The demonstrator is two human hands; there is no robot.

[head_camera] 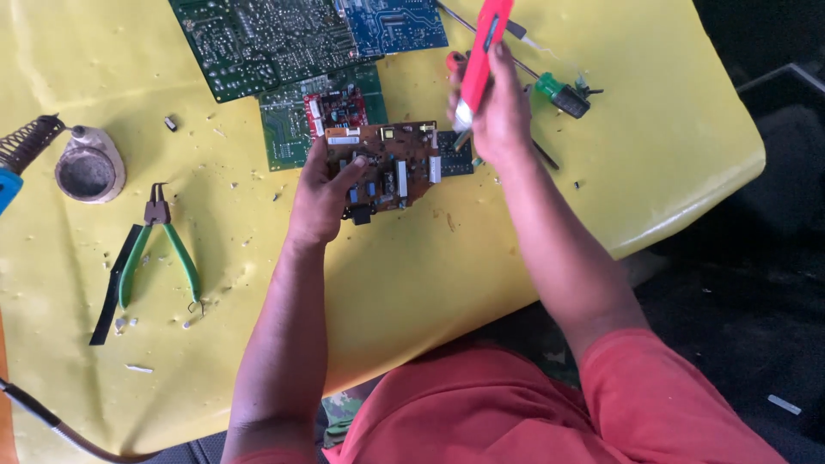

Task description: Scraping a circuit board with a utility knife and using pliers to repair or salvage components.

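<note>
My left hand [322, 199] grips the near left edge of a small brown circuit board [395, 163] and holds it tilted over the yellow table [430, 275]. The board carries white and dark parts on its face. My right hand [497, 107] is closed around a red pen-shaped tool [481, 56], held upright. The tool's metal tip points down at the board's right edge.
Green and blue circuit boards [275, 39] lie at the far side, with a small red board [337, 110] on one. Green-handled pliers [155, 253] lie at the left, near a round metal stand [88, 167]. A green-handled screwdriver [559, 93] lies at the right. Small debris dots the table.
</note>
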